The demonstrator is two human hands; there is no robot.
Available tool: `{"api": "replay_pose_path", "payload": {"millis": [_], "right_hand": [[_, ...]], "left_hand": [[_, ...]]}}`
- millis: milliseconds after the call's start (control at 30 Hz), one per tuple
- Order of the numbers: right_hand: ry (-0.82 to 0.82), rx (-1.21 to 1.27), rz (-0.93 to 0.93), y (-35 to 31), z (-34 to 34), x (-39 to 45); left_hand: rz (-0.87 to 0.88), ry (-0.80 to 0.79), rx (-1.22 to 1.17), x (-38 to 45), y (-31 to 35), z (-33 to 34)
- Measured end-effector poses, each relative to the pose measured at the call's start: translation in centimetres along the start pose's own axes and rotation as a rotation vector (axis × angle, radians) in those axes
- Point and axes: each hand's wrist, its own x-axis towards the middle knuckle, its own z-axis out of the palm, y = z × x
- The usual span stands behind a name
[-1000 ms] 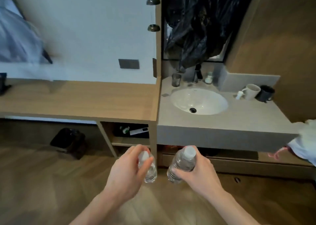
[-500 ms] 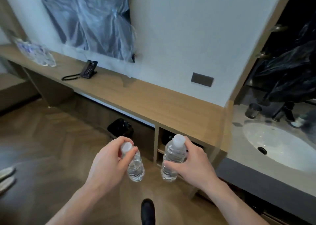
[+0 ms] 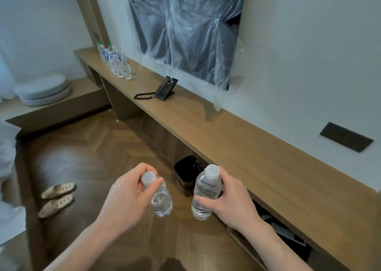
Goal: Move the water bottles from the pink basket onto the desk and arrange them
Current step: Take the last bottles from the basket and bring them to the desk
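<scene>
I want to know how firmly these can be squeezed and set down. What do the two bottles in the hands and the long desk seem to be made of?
Left bottle and right bottle: thin clear plastic, ribbed and glossy, with matte whitish caps. Desk: looks like wood or wood-look laminate, with visible grain and a dull sheen; which one is unclear.

I see desk (image 3: 247,147) running along wall on my right; bottle row (image 3: 117,62) at its far end, phone (image 3: 166,88) mid-desk, bin (image 3: 185,172) under it, slippers (image 3: 56,196) on floor left.
</scene>
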Motion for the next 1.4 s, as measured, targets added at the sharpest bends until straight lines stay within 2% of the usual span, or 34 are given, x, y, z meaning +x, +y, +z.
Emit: {"api": "replay_pose_path", "payload": {"millis": [300,533,900,1233,1400], "right_hand": [[-0.129,-0.026,-0.173,-6.3,4.2,17.0],[-0.176,-0.028,-0.257,-11.4,9.9,28.8],[-0.092,0.031,-0.138,-18.2,18.2,45.9],[-0.078,0.033,-0.089,-20.3,22.8,61.1],[-0.095,0.056,-0.069,-20.4,25.9,71.1]], "left_hand": [[-0.122,0.202,-0.047,10.4,-6.0,-5.5],[-0.154,0.269,-0.031,19.9,-12.5,-10.3],[-0.148,0.174,-0.036,38.8,-24.3,-18.0],[-0.159,0.152,-0.090,54.8,-30.7,-20.3],[-0.168,0.137,0.005,63.9,-33.8,-20.2]]}}
